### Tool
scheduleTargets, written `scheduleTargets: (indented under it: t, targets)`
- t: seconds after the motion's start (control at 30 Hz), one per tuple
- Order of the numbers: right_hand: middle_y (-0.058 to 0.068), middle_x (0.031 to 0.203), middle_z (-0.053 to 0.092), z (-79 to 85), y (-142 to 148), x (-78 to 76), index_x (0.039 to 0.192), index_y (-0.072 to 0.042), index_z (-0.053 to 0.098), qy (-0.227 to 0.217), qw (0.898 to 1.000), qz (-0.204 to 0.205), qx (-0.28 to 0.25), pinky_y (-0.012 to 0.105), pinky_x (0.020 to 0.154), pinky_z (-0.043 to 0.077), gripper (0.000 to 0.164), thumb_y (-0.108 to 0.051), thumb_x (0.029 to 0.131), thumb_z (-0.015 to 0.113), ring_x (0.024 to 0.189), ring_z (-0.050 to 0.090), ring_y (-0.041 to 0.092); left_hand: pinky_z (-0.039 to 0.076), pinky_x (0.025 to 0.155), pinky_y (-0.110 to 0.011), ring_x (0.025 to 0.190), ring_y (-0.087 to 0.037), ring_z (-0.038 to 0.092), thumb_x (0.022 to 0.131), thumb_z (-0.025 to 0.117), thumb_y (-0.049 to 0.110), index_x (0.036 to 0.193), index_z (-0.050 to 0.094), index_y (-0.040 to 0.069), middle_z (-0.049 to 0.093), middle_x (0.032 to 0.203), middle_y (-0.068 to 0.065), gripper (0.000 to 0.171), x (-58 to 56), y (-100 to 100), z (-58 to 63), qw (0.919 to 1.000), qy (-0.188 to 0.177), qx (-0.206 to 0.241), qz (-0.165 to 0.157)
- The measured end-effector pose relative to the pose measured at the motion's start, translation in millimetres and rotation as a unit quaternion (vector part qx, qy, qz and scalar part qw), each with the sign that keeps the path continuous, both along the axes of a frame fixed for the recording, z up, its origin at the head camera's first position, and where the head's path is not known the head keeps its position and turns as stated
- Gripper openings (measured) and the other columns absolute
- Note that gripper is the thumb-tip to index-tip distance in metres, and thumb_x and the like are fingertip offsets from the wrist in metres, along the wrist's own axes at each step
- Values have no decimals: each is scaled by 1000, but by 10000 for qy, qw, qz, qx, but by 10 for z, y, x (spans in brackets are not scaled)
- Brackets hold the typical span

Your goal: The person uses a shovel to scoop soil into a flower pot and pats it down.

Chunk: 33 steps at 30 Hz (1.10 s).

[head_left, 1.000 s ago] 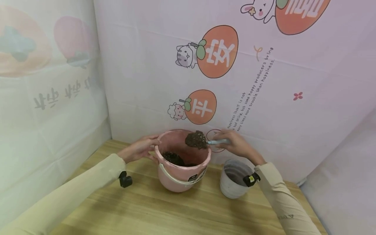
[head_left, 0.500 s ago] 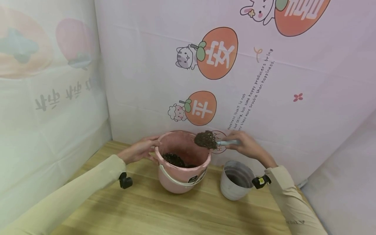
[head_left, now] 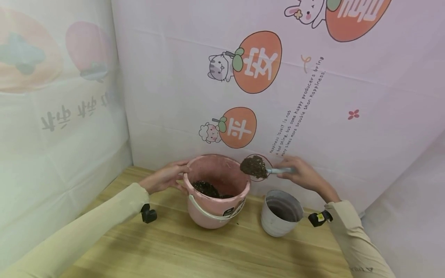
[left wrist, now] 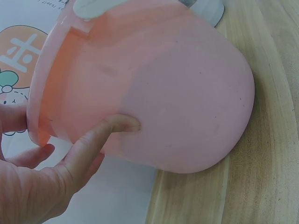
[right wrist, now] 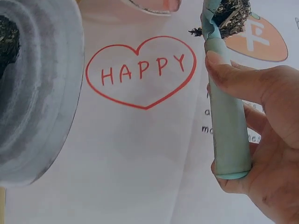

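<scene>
In the head view my left hand (head_left: pixel 165 178) grips the pink bucket (head_left: pixel 217 170) at its left rim. The left wrist view shows one digit pressed to the outer wall and others at the rim. Dark soil (head_left: pixel 205 188) lies inside the bucket. My right hand (head_left: pixel 302 173) holds a garden trowel by its pale blue-green handle (right wrist: pixel 228 121), fingers wrapped round it. A heap of soil (head_left: pixel 253 166) covers the trowel's blade, at the bucket's right rim in the head view. Below the right hand stands a whitish plant pot (head_left: pixel 272 224), with some dark soil (right wrist: pixel 7 39) inside.
Both containers stand on a wooden table (head_left: pixel 174 251) close to a printed white cloth (head_left: pixel 167 96) behind. Another cloth (head_left: pixel 69 154) hangs on the left. The bucket's white carrying handle (head_left: pixel 198 208) hangs down at its front.
My right hand has carried the soil-laden trowel rightward, from over the bucket's opening to its right rim. The left hand and the bucket have stayed in place.
</scene>
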State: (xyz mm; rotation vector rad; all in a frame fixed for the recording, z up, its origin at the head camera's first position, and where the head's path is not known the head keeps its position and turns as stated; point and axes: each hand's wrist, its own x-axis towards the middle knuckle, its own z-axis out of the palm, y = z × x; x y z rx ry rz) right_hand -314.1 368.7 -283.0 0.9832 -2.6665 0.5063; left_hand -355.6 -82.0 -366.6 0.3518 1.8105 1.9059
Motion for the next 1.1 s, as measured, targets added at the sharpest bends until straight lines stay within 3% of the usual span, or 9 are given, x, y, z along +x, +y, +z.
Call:
scheduleTargets:
  t: [0.13,0.23,0.33,0.5,0.77,1.1]
  targets:
    - [16,115,76,9,76,32,117,0,78,-73,10000,-32,-56,64,99,55,27,-1,90,79,113,67,39,63,96,-57,151,-51,31,106,46,10,167,15,3,10,173,-25,69,7,-9,-1,10000,19,21,-27]
    - [13,112,77,22,137,63,118,0,78,-131,9999,-67,-89,66,100,54,26,-2,91,78,113,67,40,63,95,-58,151,-51,31,106,46,10,168,15,4,12,173,-25,69,0,-13,0,10000,6,22,-24]
    - [8,108,77,26,200,89,117,-1,78,-104,9999,-92,-97,60,95,57,26,-2,91,78,108,68,36,63,95,-59,152,-50,29,106,45,11,168,15,5,12,173,-24,69,4,-21,11,10000,13,3,-12]
    - [10,108,77,-16,338,110,116,0,78,-69,9998,-176,-106,49,90,59,26,-3,90,79,105,67,33,62,95,-59,153,-50,28,107,46,11,168,15,5,11,173,-24,69,8,-26,21,10000,12,-13,25]
    - [9,104,75,-114,566,153,113,-1,79,-313,9989,-290,-211,27,76,56,23,-2,90,79,98,64,17,62,96,-59,153,-50,29,106,46,11,168,16,4,13,173,-24,69,-7,-25,-5,10000,-7,21,-5]
    - [10,102,75,-292,794,223,110,0,80,-459,9985,-157,-237,23,72,56,21,2,88,79,94,64,7,60,100,-60,152,-51,29,107,46,13,168,16,6,15,172,-25,68,-17,-17,1,9999,36,-36,-89]
